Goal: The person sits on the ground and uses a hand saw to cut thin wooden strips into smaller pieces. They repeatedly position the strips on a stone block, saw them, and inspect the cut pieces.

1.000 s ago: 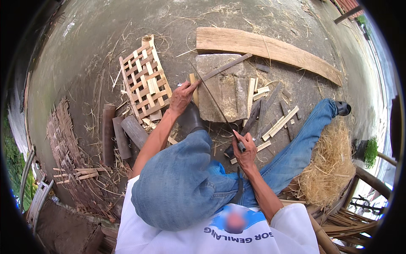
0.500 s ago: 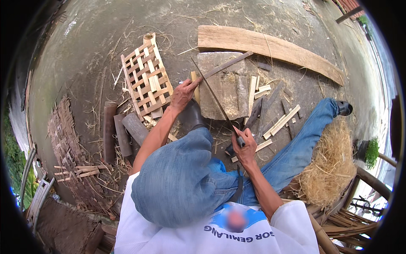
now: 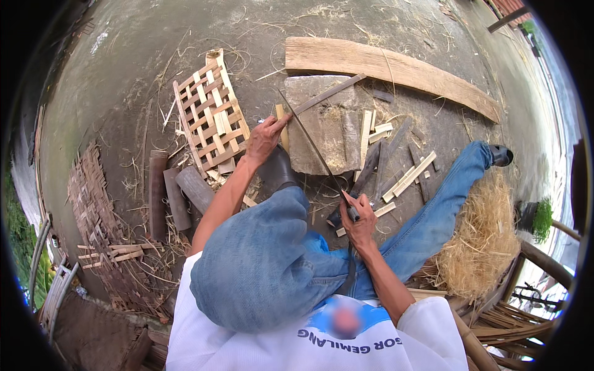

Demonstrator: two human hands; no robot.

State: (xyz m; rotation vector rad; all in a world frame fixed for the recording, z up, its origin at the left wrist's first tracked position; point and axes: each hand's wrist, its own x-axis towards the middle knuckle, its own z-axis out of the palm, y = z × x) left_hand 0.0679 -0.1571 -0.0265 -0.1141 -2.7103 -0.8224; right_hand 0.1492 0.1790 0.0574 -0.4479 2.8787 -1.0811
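My right hand (image 3: 359, 217) is wrapped round the handle of a long knife (image 3: 314, 141). Its narrow dark blade slants up and left over a stone block (image 3: 302, 156). Pinched in my left hand (image 3: 265, 140) is the near end of a dark flat bamboo strip (image 3: 334, 90), which lies across the far part of the block. The blade crosses the strip close to my left fingers; whether the two touch I cannot tell. A short pale piece of bamboo (image 3: 281, 125) stands beside the block, next to my left hand.
A woven bamboo lattice panel (image 3: 213, 117) lies left of the block, with dark bamboo pieces (image 3: 159, 196) nearer. Beyond the block rests a long plank (image 3: 383, 62). Pale split strips (image 3: 409, 177) lie to the right, near my outstretched leg (image 3: 433, 198); a heap of shavings (image 3: 482, 238) lies beyond it.
The knife has drawn back slightly toward me, and my right hand with it. My left hand and the strip keep almost the same place on the block. The whole view has shifted a little.
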